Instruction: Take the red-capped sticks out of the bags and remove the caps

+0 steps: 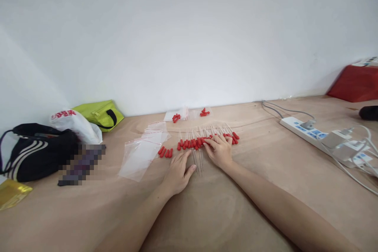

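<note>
A row of glass droppers with red rubber bulbs (193, 142) lies across the middle of the table, their thin tubes pointing to the wall. Several clear glass tubes (198, 163) point the other way, toward me, between my hands. My right hand (220, 150) rests over the row, thumb and forefinger closed at a red bulb; its other fingers hide part of the row. My left hand (178, 171) lies just left of the glass tubes, fingers stretched and thumb apart, holding nothing visible. Several loose red bulbs (165, 152) sit beyond it to the left.
Clear zip bags (138, 159) overlap at the left. Two more bags, one with red bulbs (176, 118) and one with other bulbs (204, 112), lie near the wall. A black bag (41, 153) and a green bag (102, 114) stand far left; a power strip (310, 136) with cables lies right.
</note>
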`<action>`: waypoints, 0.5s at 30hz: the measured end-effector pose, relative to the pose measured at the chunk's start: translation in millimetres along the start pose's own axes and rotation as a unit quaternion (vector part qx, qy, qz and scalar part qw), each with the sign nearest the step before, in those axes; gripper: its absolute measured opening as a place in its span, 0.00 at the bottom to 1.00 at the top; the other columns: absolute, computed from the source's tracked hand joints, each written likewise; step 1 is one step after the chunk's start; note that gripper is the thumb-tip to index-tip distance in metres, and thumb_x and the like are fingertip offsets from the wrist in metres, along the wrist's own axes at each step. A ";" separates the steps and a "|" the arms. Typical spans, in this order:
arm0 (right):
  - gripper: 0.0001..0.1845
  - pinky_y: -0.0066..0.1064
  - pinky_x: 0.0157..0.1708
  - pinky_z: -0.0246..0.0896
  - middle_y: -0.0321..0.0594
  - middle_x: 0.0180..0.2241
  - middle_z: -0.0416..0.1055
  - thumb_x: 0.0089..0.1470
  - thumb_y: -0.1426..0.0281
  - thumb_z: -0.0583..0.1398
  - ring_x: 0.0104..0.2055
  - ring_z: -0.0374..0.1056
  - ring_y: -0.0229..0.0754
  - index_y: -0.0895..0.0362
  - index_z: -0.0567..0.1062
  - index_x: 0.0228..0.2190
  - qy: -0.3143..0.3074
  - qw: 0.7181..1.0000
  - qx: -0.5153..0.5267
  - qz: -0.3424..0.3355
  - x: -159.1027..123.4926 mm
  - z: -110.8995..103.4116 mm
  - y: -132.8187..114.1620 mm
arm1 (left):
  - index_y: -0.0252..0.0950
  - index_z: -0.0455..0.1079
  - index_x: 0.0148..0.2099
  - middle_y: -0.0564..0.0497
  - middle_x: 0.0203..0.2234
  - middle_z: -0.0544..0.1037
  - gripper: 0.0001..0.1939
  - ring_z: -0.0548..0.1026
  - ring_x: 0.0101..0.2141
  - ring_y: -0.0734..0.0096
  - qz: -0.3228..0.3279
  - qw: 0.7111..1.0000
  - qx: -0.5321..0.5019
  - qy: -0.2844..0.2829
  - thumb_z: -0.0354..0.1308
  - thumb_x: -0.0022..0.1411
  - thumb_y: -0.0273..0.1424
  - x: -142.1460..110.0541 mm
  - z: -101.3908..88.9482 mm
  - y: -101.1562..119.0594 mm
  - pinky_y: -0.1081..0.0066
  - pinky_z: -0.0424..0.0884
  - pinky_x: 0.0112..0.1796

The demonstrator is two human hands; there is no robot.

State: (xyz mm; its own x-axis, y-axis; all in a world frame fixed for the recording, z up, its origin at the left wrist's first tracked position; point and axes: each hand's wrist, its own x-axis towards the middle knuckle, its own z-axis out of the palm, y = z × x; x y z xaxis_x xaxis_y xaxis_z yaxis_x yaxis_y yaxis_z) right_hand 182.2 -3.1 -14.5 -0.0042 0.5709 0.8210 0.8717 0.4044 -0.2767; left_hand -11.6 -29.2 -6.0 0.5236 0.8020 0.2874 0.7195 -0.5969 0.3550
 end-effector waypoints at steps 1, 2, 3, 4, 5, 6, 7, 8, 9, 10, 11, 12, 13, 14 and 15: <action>0.08 0.35 0.36 0.41 0.36 0.23 0.67 0.52 0.68 0.56 0.30 0.58 0.37 0.54 0.76 0.29 0.014 1.000 0.009 0.001 -0.5 -2.7 0.1 | 0.35 0.53 0.57 0.41 0.51 0.65 0.23 0.61 0.52 0.59 0.000 1.000 -0.003 0.006 0.45 0.61 0.37 -0.5 0.4 -0.5 0.54 0.59 0.50; 0.08 0.35 0.37 0.41 0.36 0.23 0.67 0.52 0.68 0.56 0.30 0.58 0.37 0.53 0.76 0.30 0.027 0.999 0.021 0.001 -1.4 -6.1 0.4 | 0.35 0.52 0.57 0.41 0.51 0.64 0.23 0.61 0.52 0.59 0.001 1.000 -0.006 0.016 0.46 0.61 0.36 -1.0 0.8 -1.0 0.55 0.59 0.50; 0.08 0.35 0.37 0.42 0.35 0.23 0.67 0.52 0.68 0.56 0.30 0.58 0.37 0.53 0.76 0.31 0.035 0.999 0.035 0.000 -2.9 -10.1 0.8 | 0.35 0.51 0.57 0.41 0.52 0.64 0.23 0.60 0.53 0.60 0.004 1.000 -0.008 0.029 0.46 0.61 0.36 -1.4 1.1 -1.3 0.55 0.59 0.51; 0.08 0.35 0.37 0.42 0.35 0.23 0.67 0.52 0.67 0.56 0.29 0.58 0.36 0.52 0.76 0.32 0.036 0.998 0.051 -0.004 -4.9 -14.5 1.3 | 0.35 0.49 0.58 0.41 0.53 0.63 0.24 0.59 0.54 0.60 0.008 0.999 -0.007 0.048 0.46 0.61 0.36 -1.9 1.3 -1.5 0.55 0.58 0.51; 0.08 0.35 0.37 0.43 0.35 0.23 0.66 0.52 0.67 0.57 0.29 0.58 0.36 0.51 0.76 0.32 0.030 0.997 0.067 -0.010 -7.5 -19.1 1.9 | 0.35 0.47 0.59 0.41 0.54 0.61 0.25 0.57 0.55 0.60 0.012 0.997 -0.003 0.071 0.46 0.61 0.35 -2.4 1.3 -1.6 0.55 0.57 0.52; 0.08 0.35 0.37 0.43 0.35 0.24 0.66 0.52 0.68 0.57 0.29 0.58 0.36 0.50 0.76 0.32 0.018 0.996 0.083 -0.019 -10.3 -23.6 2.7 | 0.36 0.45 0.60 0.41 0.56 0.58 0.27 0.54 0.57 0.60 0.016 0.995 0.004 0.095 0.46 0.61 0.35 -2.8 1.1 -1.6 0.55 0.56 0.53; 0.08 0.35 0.37 0.44 0.35 0.24 0.66 0.52 0.68 0.56 0.30 0.58 0.36 0.48 0.76 0.32 0.003 0.995 0.098 -0.028 -13.4 -27.7 3.5 | 0.36 0.43 0.61 0.40 0.57 0.55 0.28 0.52 0.58 0.59 0.019 0.993 0.014 0.117 0.46 0.61 0.34 -3.2 0.7 -1.5 0.54 0.55 0.54; 0.08 0.35 0.37 0.45 0.35 0.25 0.66 0.52 0.69 0.56 0.30 0.58 0.36 0.47 0.76 0.32 -0.014 0.993 0.112 -0.038 -16.5 -31.3 4.5 | 0.36 0.42 0.61 0.40 0.58 0.53 0.28 0.50 0.58 0.59 0.023 0.990 0.028 0.133 0.46 0.61 0.34 -3.6 0.1 -1.5 0.53 0.54 0.54; 0.09 0.35 0.37 0.45 0.35 0.26 0.66 0.52 0.69 0.56 0.31 0.59 0.36 0.47 0.76 0.32 -0.030 0.991 0.125 -0.047 -19.4 -34.2 5.5 | 0.36 0.42 0.61 0.40 0.58 0.52 0.28 0.49 0.59 0.58 0.032 0.988 0.044 0.142 0.46 0.61 0.34 -3.8 -0.6 -1.6 0.52 0.54 0.54; 0.09 0.35 0.37 0.46 0.35 0.27 0.66 0.52 0.69 0.56 0.32 0.59 0.37 0.46 0.76 0.32 -0.044 0.988 0.136 -0.055 -21.8 -36.4 6.6 | 0.37 0.45 0.60 0.40 0.58 0.53 0.27 0.49 0.59 0.58 0.045 0.987 0.061 0.144 0.46 0.61 0.34 -3.9 -1.3 -1.6 0.52 0.54 0.53; 0.09 0.35 0.37 0.46 0.36 0.28 0.66 0.52 0.69 0.56 0.33 0.59 0.37 0.46 0.76 0.32 -0.057 0.986 0.145 -0.060 -23.7 -37.7 7.7 | 0.38 0.50 0.59 0.41 0.57 0.55 0.24 0.50 0.58 0.57 0.062 0.985 0.077 0.141 0.47 0.61 0.34 -3.8 -1.9 -1.7 0.51 0.54 0.53; 0.09 0.35 0.37 0.47 0.36 0.29 0.66 0.52 0.69 0.56 0.34 0.59 0.38 0.46 0.76 0.32 -0.070 0.984 0.151 -0.065 -25.0 -38.4 8.7 | 0.38 0.55 0.56 0.42 0.56 0.59 0.21 0.52 0.58 0.57 0.081 0.983 0.092 0.136 0.47 0.61 0.34 -3.6 -2.4 -1.7 0.50 0.54 0.53; 0.09 0.35 0.37 0.48 0.36 0.30 0.66 0.52 0.68 0.56 0.35 0.60 0.38 0.46 0.76 0.32 -0.082 0.982 0.157 -0.068 -25.7 -38.6 9.6 | 0.39 0.61 0.52 0.43 0.54 0.63 0.17 0.55 0.56 0.57 0.101 0.981 0.102 0.132 0.46 0.61 0.33 -3.3 -2.7 -1.6 0.50 0.53 0.53; 0.09 0.35 0.37 0.48 0.37 0.30 0.67 0.53 0.68 0.56 0.35 0.60 0.38 0.46 0.76 0.32 -0.093 0.980 0.163 -0.070 -25.7 -38.5 10.1 | 0.39 0.65 0.48 0.44 0.51 0.66 0.13 0.58 0.55 0.58 0.118 0.978 0.108 0.131 0.46 0.62 0.33 -2.9 -2.8 -1.3 0.49 0.53 0.53; 0.09 0.35 0.37 0.49 0.37 0.31 0.67 0.53 0.68 0.56 0.36 0.60 0.38 0.46 0.76 0.32 -0.104 0.978 0.169 -0.072 -25.3 -38.4 10.3 | 0.38 0.68 0.43 0.46 0.48 0.70 0.11 0.61 0.53 0.59 0.131 0.976 0.109 0.134 0.46 0.62 0.32 -2.4 -2.8 -0.8 0.50 0.54 0.52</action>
State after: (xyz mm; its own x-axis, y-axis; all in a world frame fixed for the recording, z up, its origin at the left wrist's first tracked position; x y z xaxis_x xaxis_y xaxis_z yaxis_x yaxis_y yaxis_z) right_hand 210.1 -40.8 -19.0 -0.2444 0.6100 0.7538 0.6440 0.6833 -0.3441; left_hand -14.7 -30.7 -4.5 0.5857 0.5706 0.5756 0.6720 -0.7389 0.0487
